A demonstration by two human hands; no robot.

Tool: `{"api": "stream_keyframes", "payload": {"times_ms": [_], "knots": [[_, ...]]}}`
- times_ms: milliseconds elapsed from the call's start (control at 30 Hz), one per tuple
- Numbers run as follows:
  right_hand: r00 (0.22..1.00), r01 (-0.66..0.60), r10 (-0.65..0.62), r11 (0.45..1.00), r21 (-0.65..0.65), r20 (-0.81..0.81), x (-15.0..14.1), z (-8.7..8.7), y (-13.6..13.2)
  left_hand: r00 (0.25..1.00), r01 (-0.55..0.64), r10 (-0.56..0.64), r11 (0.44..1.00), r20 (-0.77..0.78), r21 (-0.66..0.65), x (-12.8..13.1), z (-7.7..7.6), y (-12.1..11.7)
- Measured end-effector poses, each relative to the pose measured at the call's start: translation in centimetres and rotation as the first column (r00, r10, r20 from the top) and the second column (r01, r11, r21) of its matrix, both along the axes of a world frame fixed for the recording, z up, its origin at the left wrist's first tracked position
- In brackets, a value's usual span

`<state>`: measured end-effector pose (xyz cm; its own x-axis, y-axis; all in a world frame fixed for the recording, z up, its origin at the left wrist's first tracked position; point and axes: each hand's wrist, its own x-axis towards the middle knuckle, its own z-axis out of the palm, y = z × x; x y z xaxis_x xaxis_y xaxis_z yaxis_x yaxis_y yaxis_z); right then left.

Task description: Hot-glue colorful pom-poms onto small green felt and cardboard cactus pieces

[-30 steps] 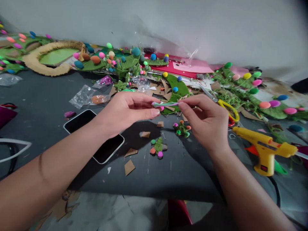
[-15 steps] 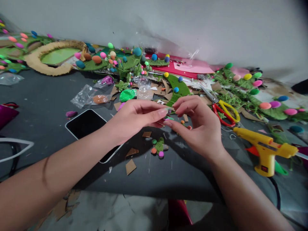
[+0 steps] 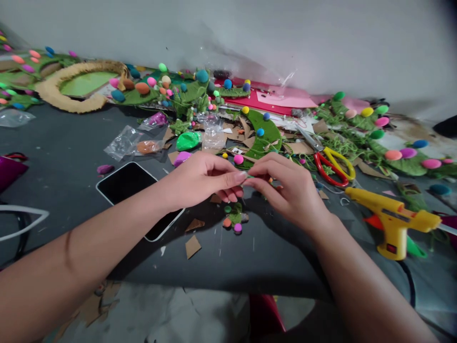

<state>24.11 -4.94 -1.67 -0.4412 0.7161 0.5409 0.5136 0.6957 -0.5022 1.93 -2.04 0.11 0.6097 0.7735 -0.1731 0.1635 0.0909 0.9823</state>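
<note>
Over the middle of the table my left hand (image 3: 210, 180) and my right hand (image 3: 289, 188) meet at the fingertips. Both are closed in a pinch around a small green piece (image 3: 250, 176), mostly hidden by the fingers; it resembles soft clay, but I cannot be sure. Just below lies a small green cluster (image 3: 235, 214) with orange, green and purple balls stuck to it. Behind my fingers rests a curved green shape (image 3: 262, 126) bearing blue and yellow balls. A pink ball (image 3: 238, 159) shows between my hands.
A phone (image 3: 130, 183) lies under my left forearm. To the right are scissors (image 3: 332, 166) and a yellow glue gun (image 3: 392, 219) with its cable. Green clay (image 3: 188, 140), plastic bags (image 3: 124, 143) and cardboard scraps (image 3: 193, 247) surround my hands. Ball-decorated green pieces line the wall.
My right fingers have come down and closed against the left fingertips, where thumb and forefinger were apart before. The pink ball behind them has come into sight.
</note>
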Motion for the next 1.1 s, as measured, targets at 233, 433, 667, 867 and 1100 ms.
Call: {"api": "stream_keyframes", "payload": {"times_ms": [233,433,667,867,1100], "knots": [[0.953,0.279,-0.262,0.954,0.104,-0.151,1.4,0.5,0.9,0.990,-0.139,0.138,0.989,0.009,0.055,0.0,0.1,0.2],[0.937,0.184,-0.173,0.983,0.007,-0.304,0.6,0.2,0.5,0.995,-0.010,0.005,0.999,0.095,0.046,0.0,0.1,-0.4],[0.977,0.164,-0.164,0.986,-0.009,-0.136,-0.7,-0.2,-0.4,0.999,-0.037,0.032,0.991,0.041,0.131,0.1,-0.6,-0.7],[0.975,0.173,-0.178,0.983,-0.055,-0.130,-0.8,0.2,-0.4,0.989,-0.115,0.133,0.962,-0.057,0.249,0.2,-0.2,-0.8],[0.906,0.347,-0.340,0.938,-0.019,-0.252,0.6,0.0,0.7,0.986,-0.153,0.162,0.970,-0.031,0.191,0.2,-0.2,-0.5]]}}
